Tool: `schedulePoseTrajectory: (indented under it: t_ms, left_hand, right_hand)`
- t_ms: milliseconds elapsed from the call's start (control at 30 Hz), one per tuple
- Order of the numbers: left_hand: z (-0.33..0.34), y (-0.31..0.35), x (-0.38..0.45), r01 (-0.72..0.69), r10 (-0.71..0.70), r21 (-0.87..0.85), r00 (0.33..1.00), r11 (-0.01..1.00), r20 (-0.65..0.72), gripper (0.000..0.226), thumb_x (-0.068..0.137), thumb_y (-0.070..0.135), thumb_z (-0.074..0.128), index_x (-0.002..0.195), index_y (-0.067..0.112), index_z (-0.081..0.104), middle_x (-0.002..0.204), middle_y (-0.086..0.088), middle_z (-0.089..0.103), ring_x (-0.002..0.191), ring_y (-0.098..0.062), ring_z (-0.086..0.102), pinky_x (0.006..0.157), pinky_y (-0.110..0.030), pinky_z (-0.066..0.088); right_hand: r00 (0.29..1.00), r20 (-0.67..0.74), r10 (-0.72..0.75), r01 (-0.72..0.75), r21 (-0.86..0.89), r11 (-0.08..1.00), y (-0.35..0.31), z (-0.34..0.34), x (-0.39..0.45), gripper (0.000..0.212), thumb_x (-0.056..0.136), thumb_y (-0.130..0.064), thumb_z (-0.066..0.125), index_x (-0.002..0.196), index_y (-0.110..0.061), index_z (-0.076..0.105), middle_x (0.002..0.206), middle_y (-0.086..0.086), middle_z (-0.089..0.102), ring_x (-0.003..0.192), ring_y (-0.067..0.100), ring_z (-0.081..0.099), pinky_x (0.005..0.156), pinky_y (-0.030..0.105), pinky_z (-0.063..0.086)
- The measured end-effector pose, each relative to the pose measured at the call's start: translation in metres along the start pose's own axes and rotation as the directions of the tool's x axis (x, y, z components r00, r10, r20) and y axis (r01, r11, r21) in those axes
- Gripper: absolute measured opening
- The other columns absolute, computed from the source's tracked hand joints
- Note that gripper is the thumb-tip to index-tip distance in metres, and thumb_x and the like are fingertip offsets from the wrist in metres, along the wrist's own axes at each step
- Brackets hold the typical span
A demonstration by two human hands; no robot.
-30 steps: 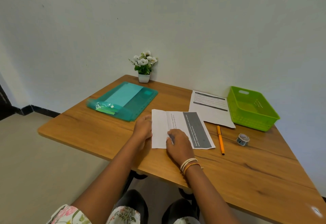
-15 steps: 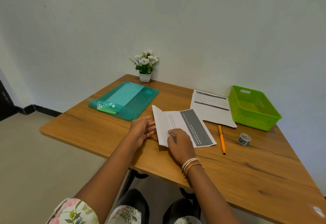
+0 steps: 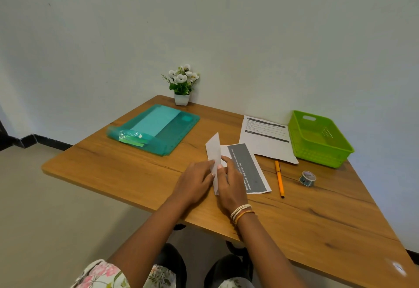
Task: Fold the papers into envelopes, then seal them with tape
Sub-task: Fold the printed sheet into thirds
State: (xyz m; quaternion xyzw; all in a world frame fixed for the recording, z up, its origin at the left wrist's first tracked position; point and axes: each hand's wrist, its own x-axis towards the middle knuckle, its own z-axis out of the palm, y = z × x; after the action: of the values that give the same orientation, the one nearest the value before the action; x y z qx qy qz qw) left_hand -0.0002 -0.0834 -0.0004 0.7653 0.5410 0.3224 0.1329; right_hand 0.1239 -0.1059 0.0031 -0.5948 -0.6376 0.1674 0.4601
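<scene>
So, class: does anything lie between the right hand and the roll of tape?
Yes. The orange pen lies on the table between the right hand and the tape roll.

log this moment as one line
step: folding | left hand: pinches raised flap | right hand: holds paper | tape roll: untouched
</scene>
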Motion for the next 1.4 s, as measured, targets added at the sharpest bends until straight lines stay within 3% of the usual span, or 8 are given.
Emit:
schedulePoseTrajectory:
  t_ms: [300,600,767,867,1000,1200,1267,1400]
  left_hand:
    - [0.005,0.000,-0.001,-0.024,0.014,0.208,0.999,0.978,0.051,0.046,0.099,0.042,0.040,0.141,0.026,0.045,0.147,0.007,0.043,0.132,-0.012,0.035,0.100,-0.030,0.038]
    - [0.004,0.002,-0.001,0.003,-0.018,0.263,0.998,0.965,0.056,0.048,0.098,0.044,0.039,0.142,0.025,0.041,0.147,0.006,0.044,0.134,-0.012,0.036,0.112,-0.040,0.023]
    - [0.000,0.009,0.003,0.171,-0.156,-0.111,0.979,0.979,0.134,0.044,0.102,0.034,0.034,0.146,0.031,0.033,0.151,0.004,0.038,0.139,-0.015,0.033,0.119,-0.044,0.009]
    - [-0.005,0.018,0.008,0.310,-0.236,-0.575,0.951,0.757,0.201,0.041,0.103,0.025,0.036,0.144,0.031,0.036,0.151,0.001,0.036,0.126,-0.011,0.042,0.097,-0.026,0.043]
    - [-0.015,0.025,0.017,0.423,-0.483,-0.798,0.854,0.429,0.193,0.040,0.102,0.019,0.040,0.141,0.026,0.043,0.133,-0.008,0.055,0.096,-0.014,0.062,0.060,-0.019,0.050]
    - [-0.030,0.021,0.029,0.394,-0.659,-0.918,0.702,0.042,0.272,0.037,0.100,0.010,0.042,0.136,0.017,0.050,0.137,-0.012,0.052,0.113,-0.023,0.059,0.091,-0.037,0.052]
    - [-0.031,0.018,0.030,0.395,-0.658,-0.919,0.688,-0.015,0.307,0.037,0.099,0.010,0.044,0.135,0.017,0.051,0.131,-0.012,0.057,0.110,-0.023,0.060,0.086,-0.040,0.052]
    - [-0.023,0.018,0.026,0.401,-0.594,-0.915,0.747,0.046,0.298,0.036,0.098,0.008,0.048,0.134,0.013,0.050,0.105,-0.010,0.069,0.093,-0.020,0.067,0.072,-0.035,0.056]
  right_hand:
    - [0.952,-0.196,0.236,-0.266,-0.144,0.953,0.010,-0.006,0.006,0.036,0.090,-0.016,0.054,0.127,-0.016,0.053,0.117,0.007,0.063,0.103,0.022,0.059,0.081,0.034,0.055]
    - [0.982,-0.108,0.152,-0.183,-0.408,0.895,0.015,-0.002,0.006,0.032,0.092,-0.020,0.054,0.122,-0.013,0.062,0.122,0.004,0.058,0.113,0.020,0.049,0.093,0.032,0.045]
    - [0.991,-0.069,0.115,-0.133,-0.372,0.919,0.014,-0.002,0.005,0.032,0.095,-0.022,0.050,0.122,-0.012,0.062,0.124,0.004,0.057,0.114,0.019,0.049,0.095,0.031,0.045]
    - [0.994,-0.044,0.097,-0.106,-0.314,0.943,0.014,-0.001,0.005,0.030,0.095,-0.020,0.050,0.121,-0.012,0.062,0.122,0.005,0.059,0.112,0.019,0.052,0.095,0.033,0.047]
    - [0.996,-0.023,0.088,-0.091,-0.287,0.954,0.016,0.000,0.005,0.031,0.093,-0.020,0.053,0.122,-0.014,0.061,0.124,0.004,0.060,0.114,0.018,0.053,0.097,0.033,0.047]
    - [0.993,-0.020,0.118,-0.119,-0.196,0.973,0.017,-0.002,0.007,0.033,0.090,-0.019,0.058,0.123,-0.017,0.062,0.125,0.003,0.061,0.115,0.018,0.054,0.099,0.035,0.048]
    - [0.991,-0.040,0.127,-0.132,-0.157,0.979,0.016,-0.002,0.006,0.031,0.091,-0.021,0.059,0.122,-0.017,0.063,0.123,0.003,0.062,0.112,0.017,0.057,0.096,0.035,0.051]
    - [0.995,-0.032,0.093,-0.095,-0.066,0.993,0.011,-0.006,0.003,0.031,0.094,-0.041,0.050,0.110,-0.021,0.068,0.110,0.002,0.067,0.098,0.013,0.059,0.084,0.035,0.055]
